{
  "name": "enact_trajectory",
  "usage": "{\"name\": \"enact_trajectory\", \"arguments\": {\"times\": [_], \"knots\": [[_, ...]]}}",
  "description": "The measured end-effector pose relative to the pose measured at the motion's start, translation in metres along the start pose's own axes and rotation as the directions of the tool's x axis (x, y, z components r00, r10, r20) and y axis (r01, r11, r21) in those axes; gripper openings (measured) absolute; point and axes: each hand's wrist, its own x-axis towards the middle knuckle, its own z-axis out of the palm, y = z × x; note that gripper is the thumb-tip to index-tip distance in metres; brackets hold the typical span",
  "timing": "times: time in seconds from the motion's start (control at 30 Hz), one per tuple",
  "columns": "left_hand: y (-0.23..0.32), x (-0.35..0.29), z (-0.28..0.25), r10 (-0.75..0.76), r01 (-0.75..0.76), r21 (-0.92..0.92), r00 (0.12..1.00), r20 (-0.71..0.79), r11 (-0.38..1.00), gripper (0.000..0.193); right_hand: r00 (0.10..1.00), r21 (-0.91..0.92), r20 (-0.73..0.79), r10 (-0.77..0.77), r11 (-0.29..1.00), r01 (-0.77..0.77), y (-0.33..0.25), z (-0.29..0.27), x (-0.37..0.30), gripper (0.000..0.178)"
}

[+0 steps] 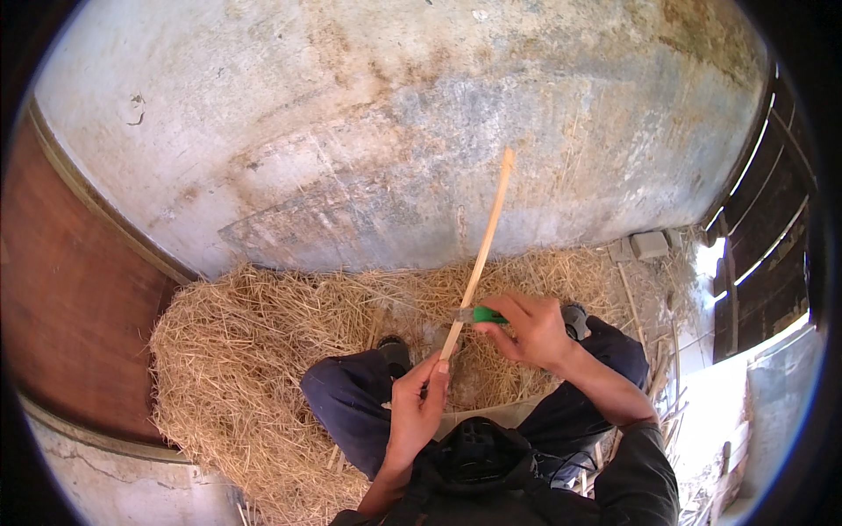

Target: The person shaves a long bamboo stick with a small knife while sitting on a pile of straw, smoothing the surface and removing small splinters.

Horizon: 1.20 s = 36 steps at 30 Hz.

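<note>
Left of the stick (488, 238), room is open over straw (250, 351); the wall (351, 158) blocks ahead.

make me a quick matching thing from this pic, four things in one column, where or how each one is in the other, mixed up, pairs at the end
Column one
1. stick
2. knife
3. straw
4. grey block

Column two
A. heaped on the ground, mostly left of the person
B. near the foot of the wall, toward the right
C. gripped near its lower end by the left hand
D. green-handled, in the right hand

Pairs: 1-C, 2-D, 3-A, 4-B
</note>
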Motion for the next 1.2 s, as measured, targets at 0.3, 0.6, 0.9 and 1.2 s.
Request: {"name": "enact_trajectory", "arguments": {"times": [0.3, 0.6, 0.9, 1.2], "knots": [[-0.006, -0.003, 0.002, 0.049, -0.046, 0.057, 0.998, -0.043, 0.997, 0.032, 0.99, 0.039, -0.099, 0.102, 0.994, -0.098, 0.018, -0.011, 0.006, 0.029], [-0.009, 0.001, 0.003, 0.147, -0.139, 0.1, 0.986, -0.08, 0.985, 0.036, 0.999, 0.028, -0.018, -0.029, 0.999, 0.029, -0.003, -0.004, 0.002, 0.031], [-0.001, 0.002, 0.006, 0.119, -0.11, 0.09, 0.987, -0.106, 0.99, 0.036, 0.999, -0.012, -0.032, -0.033, 0.999, 0.033, -0.003, -0.006, 0.002, 0.032], [-0.004, 0.0, 0.005, 0.183, -0.165, 0.149, 0.977, -0.114, 0.975, 0.037, 0.998, -0.026, -0.051, -0.047, 0.999, 0.045, -0.004, -0.009, 0.006, 0.032]]}}
